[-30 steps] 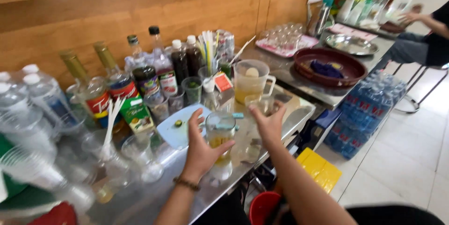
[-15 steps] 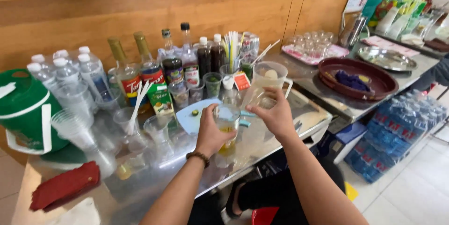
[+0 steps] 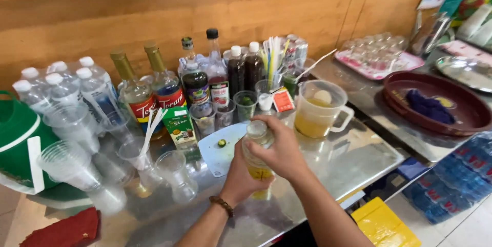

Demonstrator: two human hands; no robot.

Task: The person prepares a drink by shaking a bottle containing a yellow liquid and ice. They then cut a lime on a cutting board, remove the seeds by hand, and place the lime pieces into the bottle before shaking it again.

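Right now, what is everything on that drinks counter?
Counter: one, shiny metal, bears everything below.
Shaker cup: one, clear with yellow liquid, front centre, held in both hands.
Measuring jug: one, clear with yellow liquid, right of the cup.
Cutting board: one, pale blue, left of the cup, a small green fruit piece on it.
Syrup bottles: about eight, clear or dark, along the wooden wall.
Water bottles: several, clear with white caps, far left.
Plastic cups: many, clear, front left.
Carton: one, green, beside the bottles.
Round tray: one, dark red, right, blue cloth inside.
Glasses tray: one, pink, back right.
Left hand: grips the cup's body.
Right hand: over the cup's top.
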